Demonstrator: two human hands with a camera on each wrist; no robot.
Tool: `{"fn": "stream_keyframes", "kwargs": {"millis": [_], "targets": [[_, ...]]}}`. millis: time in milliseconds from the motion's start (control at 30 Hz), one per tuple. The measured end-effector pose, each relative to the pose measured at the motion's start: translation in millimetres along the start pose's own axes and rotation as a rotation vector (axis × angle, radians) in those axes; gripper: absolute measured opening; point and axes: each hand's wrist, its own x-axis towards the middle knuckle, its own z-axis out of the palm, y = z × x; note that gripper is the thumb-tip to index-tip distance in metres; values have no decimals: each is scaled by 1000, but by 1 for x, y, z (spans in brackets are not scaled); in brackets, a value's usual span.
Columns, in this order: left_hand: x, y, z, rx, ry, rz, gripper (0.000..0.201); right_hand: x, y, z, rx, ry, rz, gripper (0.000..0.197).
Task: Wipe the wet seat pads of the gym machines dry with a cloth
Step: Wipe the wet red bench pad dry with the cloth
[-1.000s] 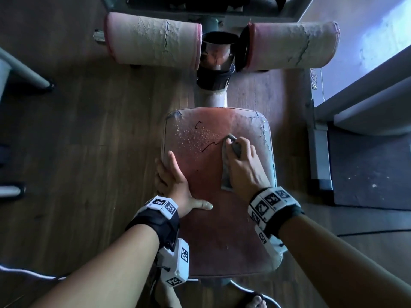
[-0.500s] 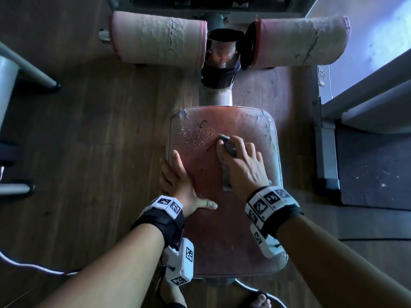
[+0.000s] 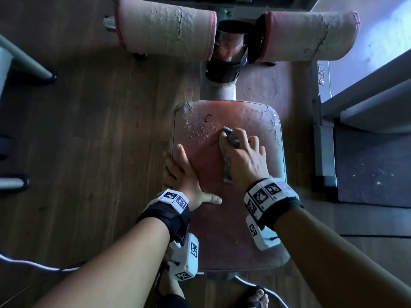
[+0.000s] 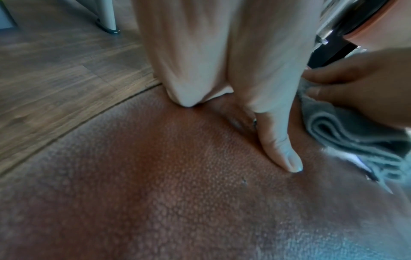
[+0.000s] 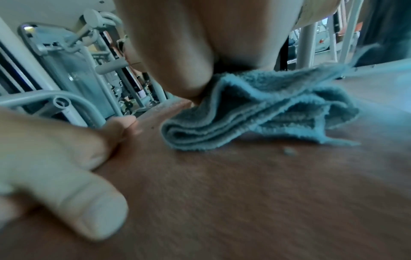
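Observation:
A worn red-brown seat pad [image 3: 222, 230] fills the middle of the head view, with water droplets [image 3: 202, 130] on its far left part. My right hand [image 3: 242, 158] presses a folded grey-blue cloth [image 3: 228, 165] onto the pad, fingers curled over its far end, right beside the droplets. The cloth [image 5: 255, 109] lies bunched in folds under the palm in the right wrist view, and shows as cloth [image 4: 347, 133] at the right of the left wrist view. My left hand [image 3: 184, 174] rests flat on the pad's [image 4: 177, 176] left edge, fingers straight, thumb spread.
Two cracked pink foam rollers [image 3: 164, 25] [image 3: 309, 34] flank a metal post [image 3: 224, 70] beyond the pad. Dark wood floor [image 3: 89, 141] lies left, with machine legs [image 3: 26, 61]. A grey frame [image 3: 322, 138] and black mat [image 3: 373, 165] stand right. My feet [image 3: 255, 296] and a white cable [image 3: 33, 263] are below.
My right hand has slid the cloth to the left across the pad, up to the droplet patch. The left hand has stayed planted on the pad's left edge.

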Motion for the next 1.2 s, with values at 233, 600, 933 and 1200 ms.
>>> {"fn": "stream_keyframes", "kwargs": {"millis": [233, 600, 933, 1200], "targets": [[0, 0, -3, 0, -9, 1, 172, -5, -10, 3, 81, -29, 36, 77], [4, -29, -2, -152, 0, 252, 147, -3, -19, 7, 57, -47, 28, 78], [-11, -77, -13, -703, 112, 301, 83, -26, -48, 29, 41, 54, -89, 60], [2, -90, 5, -492, 237, 343, 85, 1, -54, 16, -2, 43, -5, 110]]}}
